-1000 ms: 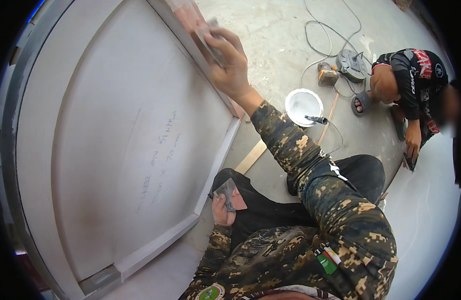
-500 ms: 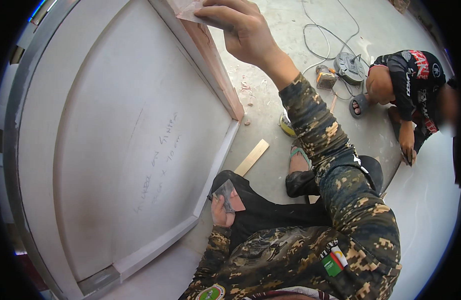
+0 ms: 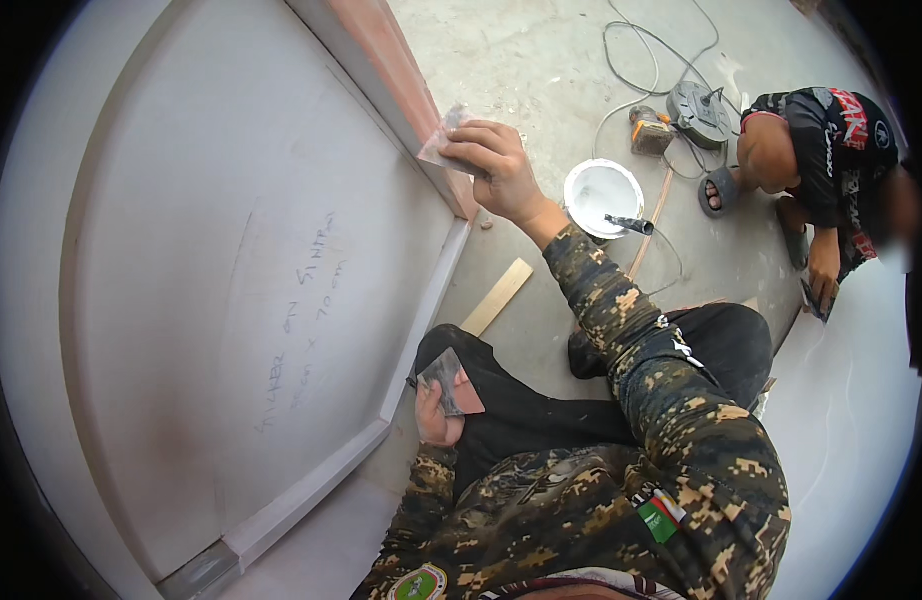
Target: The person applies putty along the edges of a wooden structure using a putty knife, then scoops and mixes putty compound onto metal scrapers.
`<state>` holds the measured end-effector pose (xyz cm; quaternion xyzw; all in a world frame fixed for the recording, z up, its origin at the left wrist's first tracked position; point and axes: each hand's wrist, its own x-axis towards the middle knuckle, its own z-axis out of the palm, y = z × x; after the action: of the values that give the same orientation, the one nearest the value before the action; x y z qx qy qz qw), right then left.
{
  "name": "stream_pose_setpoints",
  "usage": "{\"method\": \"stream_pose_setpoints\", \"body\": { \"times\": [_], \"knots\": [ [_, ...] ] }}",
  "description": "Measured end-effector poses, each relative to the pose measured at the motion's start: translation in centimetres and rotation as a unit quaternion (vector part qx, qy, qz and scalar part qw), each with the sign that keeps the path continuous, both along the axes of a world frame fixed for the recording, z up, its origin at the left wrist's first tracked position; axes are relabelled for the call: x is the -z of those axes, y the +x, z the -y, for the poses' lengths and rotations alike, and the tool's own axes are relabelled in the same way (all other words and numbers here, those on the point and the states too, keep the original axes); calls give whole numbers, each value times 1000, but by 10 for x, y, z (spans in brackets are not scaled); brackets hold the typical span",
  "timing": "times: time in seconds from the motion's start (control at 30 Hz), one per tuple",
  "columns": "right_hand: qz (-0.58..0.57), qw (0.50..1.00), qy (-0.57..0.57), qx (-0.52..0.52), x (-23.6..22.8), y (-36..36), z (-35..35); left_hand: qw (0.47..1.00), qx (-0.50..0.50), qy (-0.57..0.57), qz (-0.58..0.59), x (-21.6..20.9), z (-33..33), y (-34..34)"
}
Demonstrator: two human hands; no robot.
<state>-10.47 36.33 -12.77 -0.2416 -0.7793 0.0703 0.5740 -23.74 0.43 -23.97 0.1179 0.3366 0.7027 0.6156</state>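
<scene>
Moved: right hand (image 3: 496,172) has come back down the pink frame strip (image 3: 401,80) from its far end, fingers pressed flat on a sandpaper sheet (image 3: 441,140).

Left of the strip: white panel (image 3: 231,300), already smooth; the strip's lower corner looks unfinished.

Below the strip: left hand (image 3: 433,412) pinches a scraper (image 3: 449,380).

Right of the strip: wood offcut (image 3: 497,296), white bucket (image 3: 602,192), cables (image 3: 641,60), a seated person (image 3: 821,160); nothing blocks the strip.

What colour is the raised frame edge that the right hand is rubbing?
Pinkish-red on the frame edge under the right hand; the head view shows it.
</scene>
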Motion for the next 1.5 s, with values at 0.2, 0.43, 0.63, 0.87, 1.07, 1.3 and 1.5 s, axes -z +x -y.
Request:
{"method": "stream_pose_setpoints", "body": {
  "times": [0.2,0.43,0.63,0.87,1.07,1.3,1.5],
  "knots": [
    [-261,949,-106,-144,-47,-20,21,998,-33,-36,-35,-18,-9,15],
    [-141,985,-90,29,29,-40,12,995,-53,-76,-40,-17,-9,20],
    [-123,992,-6,29,4,-11,11,1000,3,5,-4,13,13,-4],
    [8,989,148,6,-71,-7,-27,998,-42,-53,-5,10,2,-4],
    [51,996,68,-3,15,-14,-24,999,-33,-26,19,37,-5,-20],
    [64,997,-45,-27,106,-8,-23,997,-38,-58,23,43,-26,-12],
    [-157,968,-127,-146,70,-26,-14,993,-55,-107,7,35,-28,0]
  ]
}}
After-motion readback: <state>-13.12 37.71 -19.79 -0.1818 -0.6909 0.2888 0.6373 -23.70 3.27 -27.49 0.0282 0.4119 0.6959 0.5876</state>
